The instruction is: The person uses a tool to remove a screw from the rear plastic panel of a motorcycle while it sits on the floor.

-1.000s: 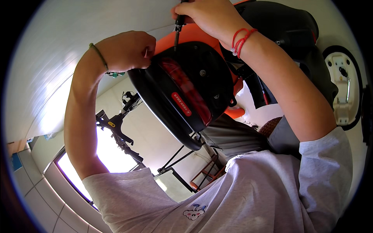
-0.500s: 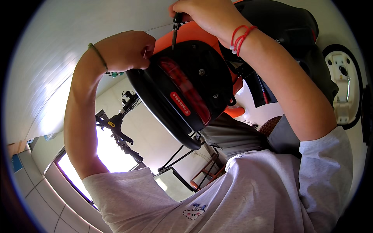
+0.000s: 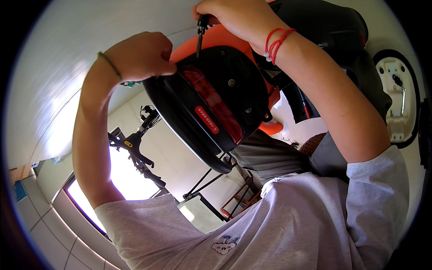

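Black housing w/ red lens on the orange scooter body fills the middle, its curved rim running down to a tube frame, so not much room between the arms. Left hand is fisted tight at the housing's upper-left edge, elbow bent. Right hand is closed on a screwdriver, tip down on the housing's top.

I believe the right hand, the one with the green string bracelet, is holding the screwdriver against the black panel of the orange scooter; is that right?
Not quite: the head view shows red strings on that wrist. The right hand, the one with the red string bracelet, is holding the screwdriver against the black panel of the orange scooter.
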A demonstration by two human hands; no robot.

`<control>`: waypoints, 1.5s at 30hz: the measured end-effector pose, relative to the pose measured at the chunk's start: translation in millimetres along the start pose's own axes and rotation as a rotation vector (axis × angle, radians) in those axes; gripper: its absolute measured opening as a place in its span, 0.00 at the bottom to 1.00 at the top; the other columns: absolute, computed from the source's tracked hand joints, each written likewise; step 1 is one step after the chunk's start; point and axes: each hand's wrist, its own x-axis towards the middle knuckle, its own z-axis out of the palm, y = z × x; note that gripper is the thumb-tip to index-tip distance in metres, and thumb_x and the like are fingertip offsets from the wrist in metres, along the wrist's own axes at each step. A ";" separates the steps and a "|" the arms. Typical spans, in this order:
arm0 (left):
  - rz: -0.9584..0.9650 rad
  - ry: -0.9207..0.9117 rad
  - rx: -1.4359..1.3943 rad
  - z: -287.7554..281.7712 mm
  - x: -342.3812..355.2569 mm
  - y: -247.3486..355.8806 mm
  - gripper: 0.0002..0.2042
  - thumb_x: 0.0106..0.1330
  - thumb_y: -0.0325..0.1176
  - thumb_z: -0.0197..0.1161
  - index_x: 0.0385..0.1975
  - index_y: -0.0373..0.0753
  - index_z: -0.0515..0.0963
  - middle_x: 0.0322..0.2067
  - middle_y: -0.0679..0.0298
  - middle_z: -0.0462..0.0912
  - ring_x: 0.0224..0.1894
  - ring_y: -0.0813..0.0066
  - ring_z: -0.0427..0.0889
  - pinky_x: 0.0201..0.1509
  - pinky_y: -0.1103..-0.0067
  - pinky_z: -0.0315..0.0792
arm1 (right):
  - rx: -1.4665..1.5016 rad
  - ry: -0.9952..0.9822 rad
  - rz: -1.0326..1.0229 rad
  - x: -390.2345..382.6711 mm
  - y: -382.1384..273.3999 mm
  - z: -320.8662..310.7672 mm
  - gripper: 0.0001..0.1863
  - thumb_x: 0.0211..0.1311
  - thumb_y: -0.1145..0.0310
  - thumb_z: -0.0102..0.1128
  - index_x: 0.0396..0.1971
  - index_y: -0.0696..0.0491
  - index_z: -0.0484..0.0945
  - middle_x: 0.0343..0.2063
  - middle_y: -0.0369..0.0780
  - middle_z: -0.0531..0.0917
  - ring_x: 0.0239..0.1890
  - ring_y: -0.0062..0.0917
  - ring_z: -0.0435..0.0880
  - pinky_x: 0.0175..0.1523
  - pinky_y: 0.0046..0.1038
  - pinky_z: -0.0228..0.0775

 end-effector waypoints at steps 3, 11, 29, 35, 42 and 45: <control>0.111 0.171 -0.421 -1.5 -6.3 -23.5 0.14 0.59 0.41 0.66 0.31 0.35 0.78 0.20 0.70 0.73 0.24 0.83 0.67 0.26 0.82 0.60 | 0.025 -0.018 0.038 3.8 -2.7 -3.1 0.10 0.56 0.70 0.64 0.29 0.64 0.79 0.25 0.49 0.85 0.29 0.36 0.85 0.37 0.33 0.75; 0.790 0.539 -1.771 109.5 -84.3 -88.4 0.15 0.69 0.40 0.65 0.36 0.43 0.63 0.18 0.73 0.67 0.24 0.85 0.61 0.28 0.83 0.56 | 0.306 -0.064 0.224 16.5 -1.9 -10.0 0.04 0.62 0.75 0.62 0.32 0.59 0.80 0.33 0.43 0.85 0.37 0.27 0.85 0.47 0.27 0.79; -1.234 0.311 -3.684 760.6 8.4 331.5 0.09 0.73 0.20 0.50 0.45 0.20 0.74 0.46 0.47 0.81 0.53 0.53 0.83 0.63 0.69 0.82 | -0.460 0.061 -0.141 55.6 -6.7 -171.1 0.23 0.79 0.64 0.47 0.62 0.66 0.73 0.57 0.47 0.80 0.61 0.32 0.79 0.71 0.33 0.68; -0.738 0.361 -3.861 790.2 76.4 404.9 0.10 0.75 0.21 0.54 0.49 0.20 0.75 0.46 0.48 0.82 0.52 0.59 0.84 0.64 0.74 0.82 | -0.304 0.203 -0.129 -37.4 -125.1 -212.2 0.18 0.73 0.76 0.54 0.57 0.69 0.75 0.59 0.51 0.80 0.64 0.35 0.78 0.73 0.33 0.67; -0.502 0.014 -3.821 815.0 143.4 511.9 0.10 0.76 0.30 0.57 0.49 0.33 0.80 0.37 0.66 0.84 0.39 0.77 0.85 0.44 0.84 0.82 | -0.506 0.234 -0.061 -86.0 -192.8 -193.6 0.15 0.70 0.78 0.56 0.53 0.68 0.77 0.53 0.49 0.84 0.58 0.34 0.82 0.71 0.35 0.72; -0.836 -0.129 -3.813 806.1 168.8 540.4 0.09 0.72 0.22 0.56 0.49 0.28 0.77 0.40 0.61 0.82 0.41 0.72 0.84 0.50 0.81 0.84 | -0.949 0.070 -0.189 -85.8 -222.5 -173.1 0.15 0.68 0.79 0.58 0.52 0.67 0.79 0.51 0.48 0.85 0.56 0.35 0.83 0.69 0.35 0.74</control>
